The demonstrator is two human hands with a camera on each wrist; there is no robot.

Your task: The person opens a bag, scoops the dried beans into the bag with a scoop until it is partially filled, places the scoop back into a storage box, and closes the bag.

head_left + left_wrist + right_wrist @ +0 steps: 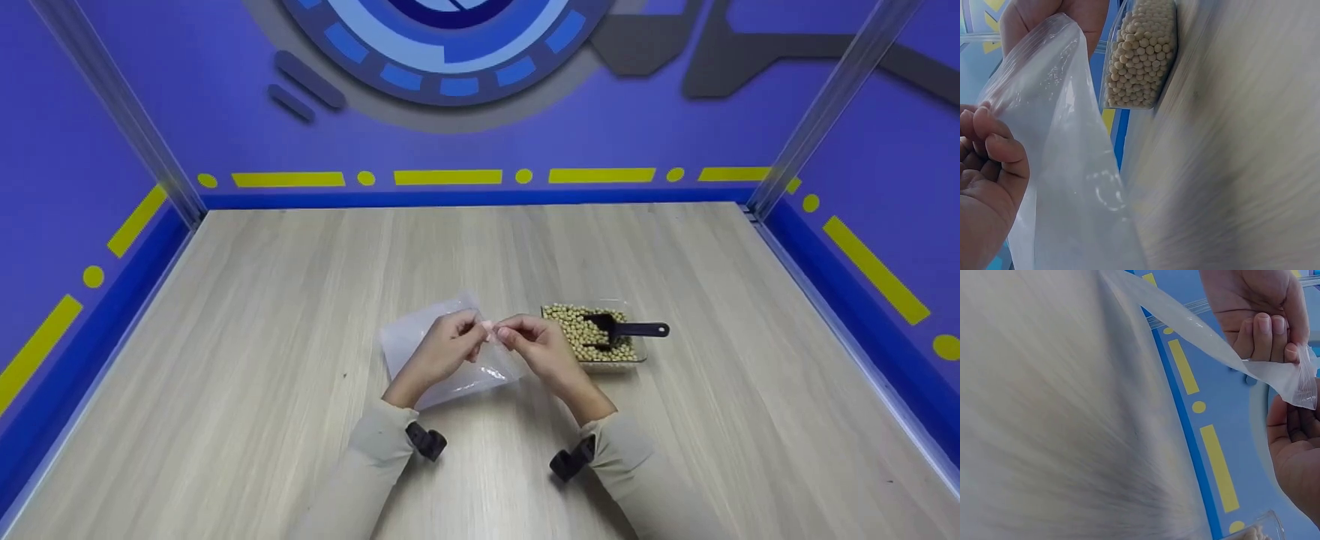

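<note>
A translucent plastic bag (405,345), which looks flat in the head view, is held by its upper edge over the table. My left hand (441,349) pinches that edge between thumb and fingers. Close beside it, my right hand (546,352) pinches the same edge. In the left wrist view the bag (1078,185) hangs down from both hands, with nothing seen inside. From the right wrist, the bag's edge (1303,391) looks gathered between the left hand (1258,309) and the right hand (1303,467). Some fingertips are hidden behind the film.
Just right of the right hand stands a clear container (609,367) of round, pale yellow beans (574,326). A black scoop (641,329) lies in them, its handle sticking out over the right rim. Blue panels (480,150) wall the wooden table (262,315) at the back and sides.
</note>
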